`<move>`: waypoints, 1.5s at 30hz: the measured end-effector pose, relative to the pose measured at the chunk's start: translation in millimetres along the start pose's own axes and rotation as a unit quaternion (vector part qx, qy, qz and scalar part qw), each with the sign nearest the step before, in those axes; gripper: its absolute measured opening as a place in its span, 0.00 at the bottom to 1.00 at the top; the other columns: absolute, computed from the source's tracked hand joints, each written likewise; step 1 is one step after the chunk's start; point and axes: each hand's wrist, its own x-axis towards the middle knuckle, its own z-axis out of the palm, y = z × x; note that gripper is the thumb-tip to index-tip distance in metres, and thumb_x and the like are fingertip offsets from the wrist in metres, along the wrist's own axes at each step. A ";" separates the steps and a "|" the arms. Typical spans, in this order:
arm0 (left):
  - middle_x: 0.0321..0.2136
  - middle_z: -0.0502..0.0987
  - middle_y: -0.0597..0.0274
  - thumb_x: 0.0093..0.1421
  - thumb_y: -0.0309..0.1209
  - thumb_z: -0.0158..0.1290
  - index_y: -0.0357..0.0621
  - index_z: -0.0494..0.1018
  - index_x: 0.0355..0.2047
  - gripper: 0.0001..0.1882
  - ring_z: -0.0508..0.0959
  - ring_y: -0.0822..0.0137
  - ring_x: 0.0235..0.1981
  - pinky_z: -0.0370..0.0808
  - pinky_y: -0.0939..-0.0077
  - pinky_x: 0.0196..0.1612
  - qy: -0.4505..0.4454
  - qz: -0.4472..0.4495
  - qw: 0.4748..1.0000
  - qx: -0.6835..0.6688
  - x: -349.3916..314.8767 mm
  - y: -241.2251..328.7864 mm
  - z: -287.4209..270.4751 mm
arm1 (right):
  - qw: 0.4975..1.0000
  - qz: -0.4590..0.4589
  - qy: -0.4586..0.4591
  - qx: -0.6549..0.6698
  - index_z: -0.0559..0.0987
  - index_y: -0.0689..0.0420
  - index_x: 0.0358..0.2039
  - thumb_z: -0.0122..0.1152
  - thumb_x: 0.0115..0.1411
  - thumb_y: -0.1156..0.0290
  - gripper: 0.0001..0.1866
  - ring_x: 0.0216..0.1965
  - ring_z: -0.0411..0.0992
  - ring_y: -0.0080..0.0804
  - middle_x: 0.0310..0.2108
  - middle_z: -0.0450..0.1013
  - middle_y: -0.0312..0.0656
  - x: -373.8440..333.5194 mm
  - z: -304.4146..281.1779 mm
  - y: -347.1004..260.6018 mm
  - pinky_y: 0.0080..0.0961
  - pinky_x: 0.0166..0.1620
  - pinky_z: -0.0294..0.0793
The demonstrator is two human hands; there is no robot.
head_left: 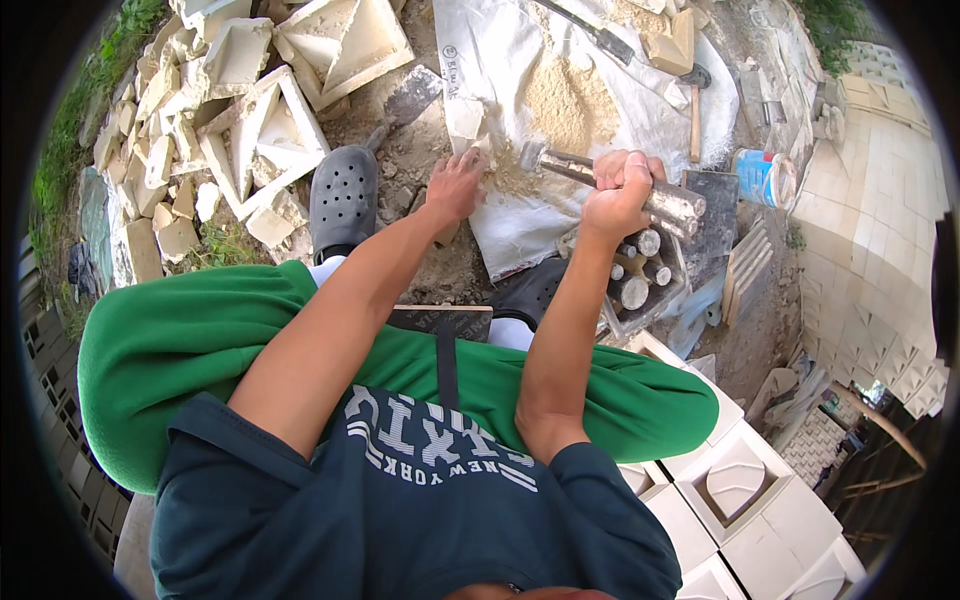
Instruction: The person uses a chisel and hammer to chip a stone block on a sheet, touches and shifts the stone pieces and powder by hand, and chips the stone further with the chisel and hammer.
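Observation:
My right hand (622, 195) is closed round the thick, dusty metal handle of a hammer (560, 165), its head pointing left over a white sheet. My left hand (457, 187) is to the left of it, fingers closed at the lower end of a pale stone piece (465, 118); the fingertips are slightly blurred. Beneath and beyond both hands lies the white sheet (515, 235), dusted with crumbs. A heap of yellowish stone powder (568, 100) sits on it, past the hammer head.
Broken pale blocks (262, 145) pile up at the left. A trowel (412, 95) lies beyond my left shoe (343, 195). Right of my knees stand a crate of cylindrical tools (635, 285), a blue-and-white bucket (765, 178) and carved white blocks (735, 480). Another hammer (695, 115) lies farther off.

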 end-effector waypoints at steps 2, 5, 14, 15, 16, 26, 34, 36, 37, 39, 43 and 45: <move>0.61 0.56 0.56 0.53 0.40 0.55 0.49 0.60 0.56 0.31 0.58 0.57 0.60 0.56 0.58 0.59 -0.020 -0.005 1.000 0.007 0.1 1.8 -5.5 | 1.000 0.003 0.028 -0.006 0.57 0.55 0.15 0.43 0.53 0.77 0.12 0.13 0.50 0.17 0.10 0.54 0.31 -6.3 1.3 28.8 0.17 0.18 0.50; 0.60 0.57 0.55 0.52 0.40 0.56 0.49 0.60 0.56 0.31 0.60 0.57 0.59 0.58 0.58 0.57 -0.038 -0.009 0.999 0.019 1.1 2.6 -3.2 | 0.998 0.015 0.059 -0.013 0.56 0.55 0.16 0.43 0.53 0.77 0.12 0.13 0.50 0.17 0.11 0.53 0.31 -3.1 -2.7 43.0 0.17 0.18 0.50; 0.60 0.56 0.58 0.52 0.39 0.55 0.53 0.61 0.56 0.30 0.58 0.55 0.60 0.58 0.58 0.59 -0.071 -0.034 0.997 0.007 6.0 5.9 -11.3 | 1.000 -0.007 -0.006 0.015 0.57 0.55 0.15 0.45 0.53 0.76 0.12 0.12 0.51 0.19 0.10 0.55 0.33 -2.4 4.5 -3.2 0.18 0.17 0.51; 0.60 0.56 0.58 0.52 0.39 0.55 0.53 0.61 0.56 0.30 0.58 0.55 0.60 0.58 0.58 0.59 -0.071 -0.032 0.997 0.007 7.1 5.9 -12.1 | 0.999 -0.006 -0.028 0.022 0.57 0.55 0.15 0.45 0.53 0.76 0.13 0.12 0.52 0.19 0.10 0.55 0.33 -4.1 6.6 -3.3 0.18 0.17 0.51; 0.60 0.56 0.58 0.52 0.38 0.54 0.53 0.62 0.56 0.30 0.58 0.55 0.60 0.58 0.58 0.59 -0.075 -0.033 0.997 0.005 7.4 4.8 -13.4 | 0.999 -0.009 -0.045 0.025 0.58 0.55 0.15 0.45 0.53 0.76 0.12 0.13 0.53 0.19 0.11 0.55 0.33 -5.3 6.5 8.1 0.18 0.17 0.51; 0.60 0.57 0.57 0.54 0.36 0.52 0.49 0.64 0.54 0.25 0.58 0.57 0.60 0.59 0.56 0.57 -0.094 -0.025 0.995 0.023 11.6 6.2 -10.6 | 0.996 0.041 -0.071 0.019 0.59 0.56 0.15 0.45 0.53 0.77 0.12 0.13 0.53 0.19 0.11 0.55 0.33 -0.3 1.3 3.4 0.19 0.19 0.53; 0.60 0.56 0.54 0.52 0.39 0.55 0.44 0.65 0.52 0.27 0.59 0.57 0.60 0.61 0.56 0.56 -0.098 -0.023 0.994 0.040 13.8 10.7 -12.7 | 0.999 0.029 0.021 -0.017 0.58 0.55 0.15 0.45 0.52 0.77 0.12 0.13 0.51 0.18 0.11 0.55 0.31 -12.6 -21.9 36.3 0.18 0.18 0.52; 0.60 0.56 0.53 0.52 0.39 0.55 0.43 0.65 0.51 0.27 0.59 0.56 0.59 0.61 0.56 0.55 -0.097 -0.026 0.994 0.048 12.4 10.8 -10.7 | 0.998 0.047 0.030 -0.009 0.58 0.55 0.15 0.46 0.52 0.77 0.12 0.13 0.51 0.18 0.11 0.55 0.31 -3.3 -20.8 30.8 0.18 0.18 0.52; 0.60 0.56 0.52 0.51 0.39 0.56 0.44 0.62 0.54 0.31 0.60 0.53 0.59 0.61 0.56 0.56 -0.115 -0.031 0.991 0.059 12.7 11.5 -9.2 | 0.997 0.067 0.039 0.000 0.58 0.55 0.15 0.46 0.52 0.77 0.12 0.13 0.51 0.17 0.11 0.54 0.31 -0.5 -21.9 28.6 0.18 0.18 0.51; 0.60 0.55 0.50 0.51 0.39 0.57 0.45 0.59 0.56 0.34 0.60 0.50 0.59 0.60 0.55 0.57 -0.130 -0.041 0.988 0.070 16.8 11.7 -12.3 | 0.998 0.043 0.025 0.030 0.58 0.54 0.14 0.46 0.53 0.76 0.13 0.12 0.50 0.18 0.10 0.54 0.32 -1.5 -24.9 14.8 0.18 0.18 0.52; 0.60 0.55 0.50 0.49 0.37 0.59 0.45 0.60 0.56 0.35 0.61 0.51 0.58 0.61 0.55 0.56 -0.122 -0.014 0.990 0.068 18.1 6.5 -12.4 | 0.999 0.003 0.019 0.033 0.58 0.55 0.15 0.46 0.53 0.75 0.12 0.12 0.51 0.19 0.10 0.54 0.32 -4.4 -16.2 -2.1 0.18 0.18 0.52; 0.60 0.55 0.50 0.49 0.37 0.60 0.45 0.60 0.56 0.35 0.61 0.51 0.58 0.61 0.55 0.56 -0.124 -0.002 0.990 0.067 20.2 9.0 -8.4 | 0.999 -0.001 0.023 0.040 0.59 0.55 0.15 0.47 0.53 0.75 0.12 0.12 0.51 0.19 0.10 0.55 0.32 -9.4 -15.6 8.4 0.18 0.18 0.52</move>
